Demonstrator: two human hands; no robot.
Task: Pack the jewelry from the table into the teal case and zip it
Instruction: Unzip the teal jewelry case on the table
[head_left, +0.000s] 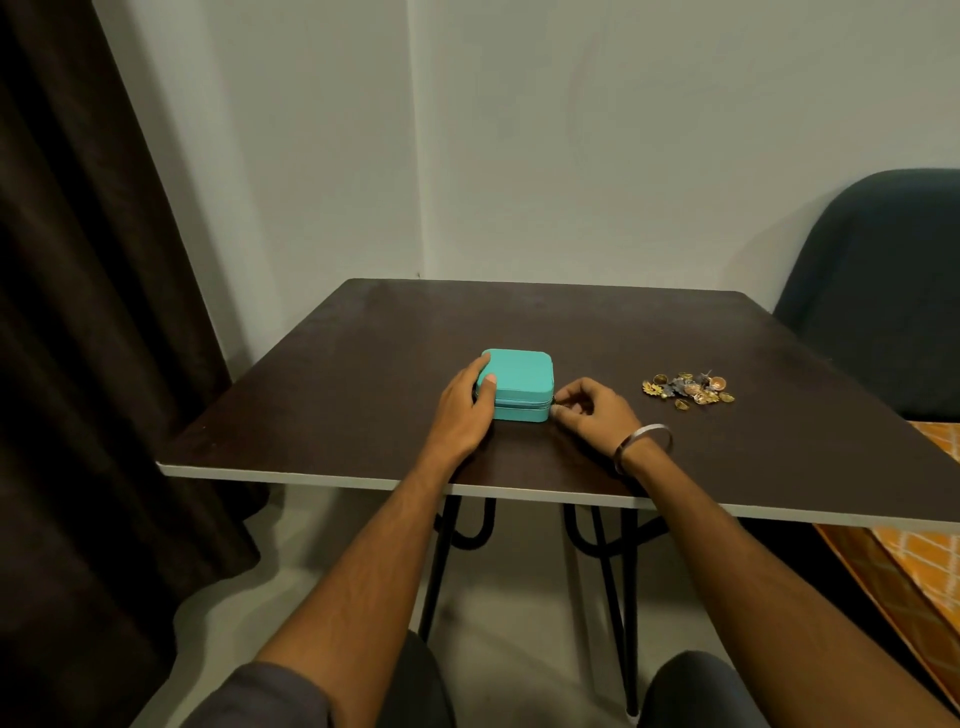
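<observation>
Teal case closed, mid-surface. Left hand clasps its 9 o'clock side, bracing. Right hand pinches zip pull at 4 o'clock corner, likely to open it. Jewelry heaped well apart, 3 o'clock.

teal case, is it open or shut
Shut. The teal case has its lid flat on the base; the left hand holds it, the right hand pinches at its zipper.

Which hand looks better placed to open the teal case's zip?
The right hand: its fingers pinch the zip pull at the right corner of the teal case, which the left hand holds steady.
</observation>
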